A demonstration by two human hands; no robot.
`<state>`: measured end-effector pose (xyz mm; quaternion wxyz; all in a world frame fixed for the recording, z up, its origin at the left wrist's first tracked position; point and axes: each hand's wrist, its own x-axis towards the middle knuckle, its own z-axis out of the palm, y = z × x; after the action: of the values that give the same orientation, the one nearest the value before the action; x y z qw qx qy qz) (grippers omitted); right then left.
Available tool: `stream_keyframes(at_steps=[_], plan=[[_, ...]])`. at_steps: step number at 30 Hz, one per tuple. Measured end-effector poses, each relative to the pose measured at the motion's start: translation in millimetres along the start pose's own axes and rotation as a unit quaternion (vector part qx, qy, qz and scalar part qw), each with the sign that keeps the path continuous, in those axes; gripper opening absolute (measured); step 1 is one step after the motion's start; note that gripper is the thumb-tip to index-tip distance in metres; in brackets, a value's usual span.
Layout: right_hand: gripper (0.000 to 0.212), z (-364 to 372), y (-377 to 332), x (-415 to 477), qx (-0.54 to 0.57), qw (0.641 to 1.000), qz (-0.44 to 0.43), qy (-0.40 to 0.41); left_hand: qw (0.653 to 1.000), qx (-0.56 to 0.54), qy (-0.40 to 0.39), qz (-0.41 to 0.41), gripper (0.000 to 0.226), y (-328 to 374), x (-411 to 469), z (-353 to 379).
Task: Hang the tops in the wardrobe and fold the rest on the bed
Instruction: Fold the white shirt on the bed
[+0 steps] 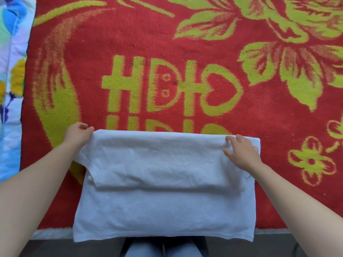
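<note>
Left hand [78, 134] pinches the far corner of the white shirt [163, 201], right hand [241, 153] lies spread on top, guessing that's to keep the fold square on the blanket [185, 43].

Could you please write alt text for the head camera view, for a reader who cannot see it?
A person's two hands fold a white garment on a red blanket patterned with yellow-green flowers. The left hand holds the folded edge's far left corner, while the right hand rests on its right end.
</note>
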<state>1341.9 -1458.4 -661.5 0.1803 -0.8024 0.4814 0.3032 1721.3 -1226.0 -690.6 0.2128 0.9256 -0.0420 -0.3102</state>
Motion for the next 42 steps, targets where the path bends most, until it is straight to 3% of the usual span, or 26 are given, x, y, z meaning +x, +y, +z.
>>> stream_keyframes(at_steps=[2, 7, 8, 10, 11, 13, 15, 16, 18, 20, 22, 26, 27, 31, 34, 36, 38, 41, 42], plan=[[0.049, 2, 5, 0, 0.007, 1.0, 0.01, -0.016, 1.0, -0.004, 0.024, -0.012, 0.021, 1, 4, -1], [0.054, 3, 23, 3, 0.001, 0.999, 0.035, -0.022, 0.979, -0.061, 0.162, -0.109, 0.028, -22, 12, -15], [0.055, 3, 25, 4, 0.004, 0.999, 0.038, -0.015, 0.982, -0.029, 0.166, -0.088, 0.03, -21, 9, -14], [0.062, 1, 24, 6, 0.002, 0.999, 0.044, 0.017, 0.987, 0.09, 0.119, 0.059, 0.04, -11, -3, -7], [0.066, 0, 24, 9, -0.013, 0.999, 0.039, 0.035, 0.97, 0.159, 0.071, 0.167, 0.05, -5, -10, -1], [0.072, -1, 20, 15, -0.063, 0.997, 0.002, 0.048, 0.882, 0.348, -0.061, 0.313, 0.068, 7, -21, 9], [0.071, 1, 16, 21, -0.093, 0.995, -0.017, 0.045, 0.786, 0.515, -0.141, 0.313, 0.07, 12, -22, 17], [0.067, 1, 15, 23, -0.105, 0.993, -0.015, 0.056, 0.773, 0.543, -0.151, 0.291, 0.059, 16, -21, 18], [0.046, -2, 15, 26, -0.125, 0.988, -0.012, 0.089, 0.783, 0.537, -0.137, 0.282, 0.011, 25, -21, 14], [0.023, -12, 18, 24, -0.128, 0.988, -0.022, 0.089, 0.776, 0.534, -0.154, 0.298, 0.023, 34, -20, 4], [0.019, -26, 23, 21, -0.091, 0.99, -0.033, 0.099, 0.776, 0.516, -0.156, 0.327, 0.027, 43, -17, -10], [0.013, -70, 29, 16, -0.007, 0.988, -0.023, 0.15, 0.863, 0.339, -0.124, 0.352, 0.019, 71, -21, -45], [0.011, -79, 29, 12, 0.01, 0.989, -0.02, 0.149, 0.872, 0.318, -0.111, 0.355, 0.018, 74, -23, -53], [0.006, -83, 39, -21, 0.032, 0.973, -0.1, 0.205, 0.829, 0.336, -0.048, 0.445, 0.034, 58, -45, -75], [0.012, -49, 56, -54, -0.002, 0.928, -0.215, 0.305, 0.775, 0.354, -0.052, 0.52, 0.059, 5, -62, -77], [0.01, -17, 66, -75, -0.032, 0.904, -0.279, 0.323, 0.774, 0.389, -0.082, 0.493, 0.067, -35, -70, -73], [0.008, 18, 68, -91, -0.05, 0.905, -0.296, 0.301, 0.784, 0.421, -0.077, 0.449, 0.062, -71, -77, -61], [0.006, 70, 68, -103, -0.075, 0.955, -0.229, 0.173, 0.805, 0.505, -0.041, 0.309, 0.033, -103, -90, -40], [0.013, 81, 66, -102, -0.089, 0.975, -0.179, 0.096, 0.804, 0.54, -0.043, 0.245, 0.038, -107, -94, -35]])
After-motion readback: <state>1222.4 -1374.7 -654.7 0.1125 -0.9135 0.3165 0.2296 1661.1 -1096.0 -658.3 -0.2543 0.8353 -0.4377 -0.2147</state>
